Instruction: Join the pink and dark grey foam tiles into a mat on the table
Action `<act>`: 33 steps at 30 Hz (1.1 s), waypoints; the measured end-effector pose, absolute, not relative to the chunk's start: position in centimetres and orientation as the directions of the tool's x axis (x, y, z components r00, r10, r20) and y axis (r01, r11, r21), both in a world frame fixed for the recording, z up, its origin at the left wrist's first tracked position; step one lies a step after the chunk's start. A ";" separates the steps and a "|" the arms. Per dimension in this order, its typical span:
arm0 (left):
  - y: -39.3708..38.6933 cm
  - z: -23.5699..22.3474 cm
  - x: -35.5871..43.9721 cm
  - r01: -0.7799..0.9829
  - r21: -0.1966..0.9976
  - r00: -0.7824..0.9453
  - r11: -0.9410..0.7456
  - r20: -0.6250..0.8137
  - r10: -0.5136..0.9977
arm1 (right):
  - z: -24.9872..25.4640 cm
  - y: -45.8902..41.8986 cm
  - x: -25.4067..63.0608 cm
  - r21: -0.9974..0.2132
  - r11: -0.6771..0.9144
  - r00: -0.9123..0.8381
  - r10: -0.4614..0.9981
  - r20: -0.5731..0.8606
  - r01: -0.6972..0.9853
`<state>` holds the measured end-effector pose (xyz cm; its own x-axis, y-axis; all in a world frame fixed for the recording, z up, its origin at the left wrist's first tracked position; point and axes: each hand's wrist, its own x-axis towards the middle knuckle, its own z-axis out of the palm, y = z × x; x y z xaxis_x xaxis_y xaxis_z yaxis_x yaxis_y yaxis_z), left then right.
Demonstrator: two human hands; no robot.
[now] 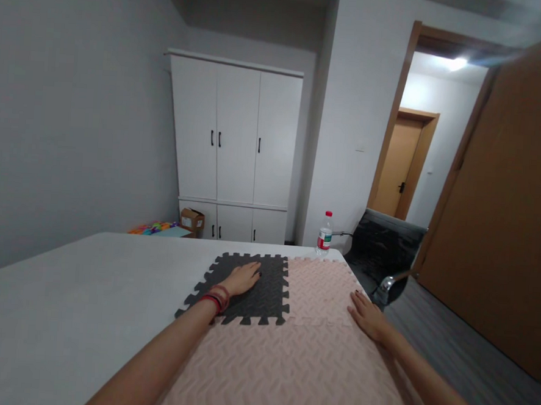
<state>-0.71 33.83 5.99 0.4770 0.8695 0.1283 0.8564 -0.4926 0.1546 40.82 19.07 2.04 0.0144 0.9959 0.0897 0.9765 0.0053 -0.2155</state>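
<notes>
Palms (242, 278) (368, 315) flat on foam mats (288, 356).

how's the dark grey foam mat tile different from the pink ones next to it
The dark grey foam tile lies under the flat left hand; the pink foam tiles carry the right hand near their right edge. The grey one is a single piece with free toothed edges at its left and far sides; the pink ones are several, covering more of the white table. Both share the woven-look texture and interlocking teeth.
</notes>
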 end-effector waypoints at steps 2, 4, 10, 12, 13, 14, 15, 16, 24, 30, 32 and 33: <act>36.1 6.5 3.5 0.823 0.148 0.526 -0.548 0.166 0.834 | 0.6 19.2 41.7 -0.188 -0.019 0.039 0.994 0.101 0.982; 37.8 6.0 7.4 0.803 0.135 0.554 -0.581 0.193 0.810 | -0.3 19.6 41.9 -0.167 -0.028 0.047 0.992 0.116 0.986; 40.0 1.2 12.0 0.830 0.104 0.533 -0.548 0.144 0.834 | -0.6 20.3 42.0 -0.156 -0.014 0.035 0.990 0.133 0.988; 40.9 0.7 11.9 0.828 0.094 0.543 -0.553 0.118 0.832 | -0.4 20.3 42.0 -0.155 -0.021 0.041 0.991 0.130 0.988; 41.5 0.7 11.9 0.825 0.090 0.549 -0.558 0.111 0.829 | -0.4 20.3 41.9 -0.155 -0.025 0.045 0.991 0.126 0.988; 42.0 0.9 11.9 0.824 0.084 0.550 -0.560 0.113 0.827 | -0.3 20.3 41.9 -0.155 -0.029 0.048 0.991 0.123 0.988; 42.5 1.1 11.9 0.826 0.077 0.547 -0.558 0.125 0.828 | -0.3 20.3 41.9 -0.155 -0.032 0.051 0.991 0.121 0.987; 42.9 1.2 12.1 0.832 0.070 0.537 -0.551 0.146 0.831 | -0.3 20.3 41.9 -0.155 -0.032 0.052 0.991 0.121 0.987; 41.8 1.1 13.9 0.878 0.026 0.457 -0.479 0.258 0.851 | -0.7 20.5 42.2 -0.157 -0.032 0.054 0.989 0.140 0.987; 35.9 5.3 10.5 0.819 -0.005 0.535 -0.574 0.369 0.760 | -0.8 20.1 42.2 -0.164 -0.035 0.058 0.989 0.133 0.986; 33.8 7.0 6.3 0.795 -0.002 0.567 -0.607 0.360 0.741 | -0.8 20.0 42.2 -0.159 -0.035 0.057 0.989 0.135 0.987; 32.8 7.5 3.8 0.796 0.003 0.567 -0.605 0.347 0.747 | -0.8 19.9 42.2 -0.156 -0.036 0.057 0.989 0.136 0.987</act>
